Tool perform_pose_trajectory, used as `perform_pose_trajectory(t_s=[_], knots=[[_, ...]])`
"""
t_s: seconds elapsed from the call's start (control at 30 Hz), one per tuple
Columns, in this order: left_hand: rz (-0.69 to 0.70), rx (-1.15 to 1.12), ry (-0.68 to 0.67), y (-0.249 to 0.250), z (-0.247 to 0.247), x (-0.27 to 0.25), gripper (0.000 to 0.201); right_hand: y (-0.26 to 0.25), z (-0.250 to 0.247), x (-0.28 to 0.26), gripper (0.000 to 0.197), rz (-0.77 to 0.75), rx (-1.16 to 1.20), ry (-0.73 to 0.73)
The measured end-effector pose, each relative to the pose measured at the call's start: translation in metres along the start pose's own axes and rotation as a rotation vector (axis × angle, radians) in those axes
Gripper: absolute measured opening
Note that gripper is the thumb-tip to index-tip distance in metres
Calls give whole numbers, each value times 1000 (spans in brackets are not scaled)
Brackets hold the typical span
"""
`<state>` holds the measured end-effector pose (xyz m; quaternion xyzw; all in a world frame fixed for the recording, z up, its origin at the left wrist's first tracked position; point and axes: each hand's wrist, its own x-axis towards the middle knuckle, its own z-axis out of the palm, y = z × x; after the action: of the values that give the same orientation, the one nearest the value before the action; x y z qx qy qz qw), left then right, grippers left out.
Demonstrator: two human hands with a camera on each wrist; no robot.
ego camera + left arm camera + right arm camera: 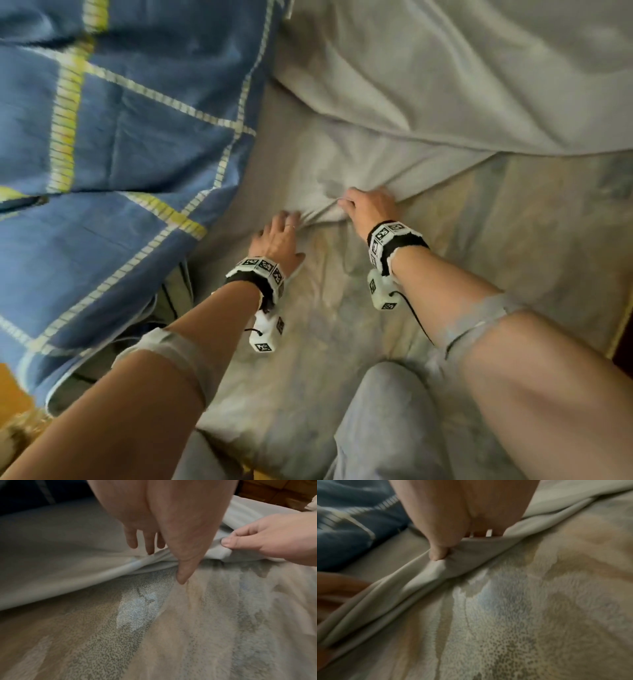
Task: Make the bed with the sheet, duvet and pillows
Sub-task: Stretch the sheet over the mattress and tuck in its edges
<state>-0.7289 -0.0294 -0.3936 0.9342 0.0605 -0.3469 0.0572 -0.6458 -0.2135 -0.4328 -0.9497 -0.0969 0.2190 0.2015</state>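
Over at 9 to 11 o'clock in the head view lies the blue duvet [113, 144], crossed by yellow and white stripes, bunched along the left side of the mattress [342, 329] and hanging over its edge toward the wooden floor [15, 390]. Next, near the centre, the left hand [279, 240] reaches forward with its fingers spread fairly straight; the left wrist view shows the fingertips [149, 547] touching the folded edge of the pale grey sheet [428, 89] while the thumb [182, 574] points down at the bare patterned mattress beneath, so the grip is loose and wide, touching rather than clamping. Just to its right, at about 1 o'clock from it, the right hand [371, 205] pinches the same sheet edge: its thumb [437, 554] presses a gather of cloth against the curled fingers, a narrow, closed hold on the fabric. Both wrists wear black bands with white marker cubes [260, 269]. From 12 to 3 o'clock the sheet lies rumpled, its loose edge running diagonally, leaving the near part of the mattress uncovered. At 6 o'clock the person's knee [387, 421] in grey cloth rests on the mattress.
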Motion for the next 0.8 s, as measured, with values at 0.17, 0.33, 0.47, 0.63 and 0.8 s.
perform_pose_trajectory(t_s=[0.17,0.33,0.47,0.63,0.8], knots=[[80,17,86,25,-60,-39,53,-20,-72,-46,33,31,229,-184],[-5,-147,-106,32,-126,-84,38,-50,-158,-87,49,-3,159,-192],[-40,-155,-57,1,-178,-139,43,-106,-201,-121,54,-154,-188,-309],[15,-209,85,-56,-180,-208,41,-191,-200,-168,46,-117,-308,-163],[104,-263,54,-99,-154,-278,47,-254,-186,-245,43,-112,-478,-41]])
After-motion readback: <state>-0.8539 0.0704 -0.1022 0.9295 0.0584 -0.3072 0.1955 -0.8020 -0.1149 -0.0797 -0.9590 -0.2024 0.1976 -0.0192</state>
